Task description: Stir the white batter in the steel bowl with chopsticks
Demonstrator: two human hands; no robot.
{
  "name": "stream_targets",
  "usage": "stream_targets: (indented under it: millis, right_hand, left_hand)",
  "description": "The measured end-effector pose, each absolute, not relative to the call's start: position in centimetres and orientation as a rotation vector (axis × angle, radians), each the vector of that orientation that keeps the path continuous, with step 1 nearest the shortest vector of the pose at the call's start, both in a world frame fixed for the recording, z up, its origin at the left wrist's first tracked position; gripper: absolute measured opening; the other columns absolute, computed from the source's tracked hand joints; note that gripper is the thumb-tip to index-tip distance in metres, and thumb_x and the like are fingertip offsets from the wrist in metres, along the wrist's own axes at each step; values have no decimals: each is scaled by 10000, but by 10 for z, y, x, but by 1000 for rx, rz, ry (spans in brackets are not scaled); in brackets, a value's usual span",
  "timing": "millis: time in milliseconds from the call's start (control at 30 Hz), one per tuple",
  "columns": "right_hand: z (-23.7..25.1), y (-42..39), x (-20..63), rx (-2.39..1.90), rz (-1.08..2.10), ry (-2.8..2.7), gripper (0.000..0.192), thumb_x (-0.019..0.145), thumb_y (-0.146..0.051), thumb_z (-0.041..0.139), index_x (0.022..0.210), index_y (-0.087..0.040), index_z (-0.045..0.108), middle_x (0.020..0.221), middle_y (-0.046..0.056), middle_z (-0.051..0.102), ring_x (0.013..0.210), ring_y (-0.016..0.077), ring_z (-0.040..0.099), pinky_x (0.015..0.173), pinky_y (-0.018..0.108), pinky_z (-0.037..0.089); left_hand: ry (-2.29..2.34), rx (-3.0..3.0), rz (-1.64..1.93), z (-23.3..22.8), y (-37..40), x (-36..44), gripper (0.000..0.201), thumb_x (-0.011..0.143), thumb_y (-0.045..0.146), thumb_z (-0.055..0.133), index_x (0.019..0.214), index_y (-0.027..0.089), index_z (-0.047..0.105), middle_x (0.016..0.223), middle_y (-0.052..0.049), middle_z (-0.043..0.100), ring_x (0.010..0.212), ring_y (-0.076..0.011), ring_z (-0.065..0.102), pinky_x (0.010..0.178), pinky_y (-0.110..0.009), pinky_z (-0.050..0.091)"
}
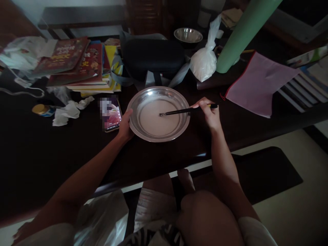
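Observation:
A round steel plate sits on the dark table, holding a pale, thin liquid or batter. My left hand grips the plate's left rim. My right hand holds dark chopsticks at the plate's right side; their tips reach into the pale mixture near the middle of the plate.
A phone with a lit screen lies left of the plate. Crumpled tissue, a small jar, stacked books, a black case, a white powder bag, a steel bowl, a green roll and a pink pouch crowd the table.

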State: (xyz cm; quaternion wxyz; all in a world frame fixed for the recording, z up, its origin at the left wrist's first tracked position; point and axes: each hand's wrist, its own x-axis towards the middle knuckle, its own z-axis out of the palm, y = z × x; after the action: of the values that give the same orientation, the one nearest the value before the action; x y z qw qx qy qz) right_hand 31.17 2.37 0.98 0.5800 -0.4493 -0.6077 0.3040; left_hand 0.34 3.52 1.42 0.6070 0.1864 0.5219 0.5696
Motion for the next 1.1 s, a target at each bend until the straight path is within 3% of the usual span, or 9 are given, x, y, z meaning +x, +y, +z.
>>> stream_targets:
  millis: [100, 233, 467, 600, 700, 800, 933, 1100]
  right_hand:
    - [9, 24, 312, -1013, 736, -1400, 360, 950, -554, 638, 737, -303, 784, 725, -21, 724, 728, 171, 695, 795, 378, 543]
    - [10, 23, 311, -1011, 808, -1508, 314, 945, -543, 655, 798, -308, 804, 803, -11, 757, 831, 187, 727, 867, 390, 545]
    - [12, 21, 311, -1084, 778, -1431, 421, 914, -649, 625, 712, -305, 759, 727, -8, 724, 751, 202, 714, 836, 427, 577]
    - [12, 22, 311, -1092, 780, -1494, 385, 900, -642, 652, 755, -308, 779, 791, 3, 753, 849, 220, 730, 906, 440, 568]
    - [10, 22, 312, -1096, 725, -1406, 403, 911, -638, 638, 734, -300, 769, 745, 0, 730, 786, 211, 716, 866, 433, 574]
    - [10, 22, 311, -1057, 791, -1441, 395, 925, -616, 634, 734, -298, 772, 739, -1, 727, 751, 201, 713, 829, 419, 577]
    - [11, 22, 310, -1048, 783, -1498, 348, 915, -593, 665, 786, -295, 788, 804, 1, 755, 845, 202, 735, 891, 413, 570]
    - [12, 22, 310, -1065, 788, -1420, 405, 914, -624, 643, 711, -294, 762, 717, -7, 715, 744, 192, 725, 802, 398, 585]
  left_hand:
    - [1215, 424, 1305, 16, 35, 4, 234, 946, 182, 544, 772, 183, 700, 700, -32, 752, 907, -218, 775, 891, -310, 628]
    - [1233, 425, 1300, 12, 35, 2, 249, 947, 197, 544, 756, 181, 702, 739, -59, 767, 930, -252, 777, 895, -339, 630]
    - [1171, 541, 1311, 3, 37, -2, 149, 842, 292, 732, 720, 224, 679, 776, -49, 778, 1063, -317, 763, 905, -383, 638]
    - [1202, 490, 1308, 10, 35, 1, 199, 916, 246, 625, 729, 219, 685, 788, -53, 784, 1064, -292, 764, 891, -377, 644]
    - [1216, 448, 1313, 15, 33, 4, 286, 962, 192, 511, 750, 210, 702, 763, -56, 778, 1044, -260, 766, 896, -354, 643]
    - [1227, 457, 1308, 15, 34, 4, 245, 949, 202, 555, 751, 202, 698, 749, -42, 776, 1013, -251, 770, 910, -352, 639]
    - [1230, 472, 1315, 11, 35, 2, 241, 946, 224, 589, 730, 202, 693, 751, -46, 778, 984, -265, 773, 900, -362, 640]
    - [1225, 437, 1307, 12, 35, 3, 236, 962, 192, 552, 781, 196, 703, 752, -27, 777, 1037, -248, 762, 891, -325, 630]
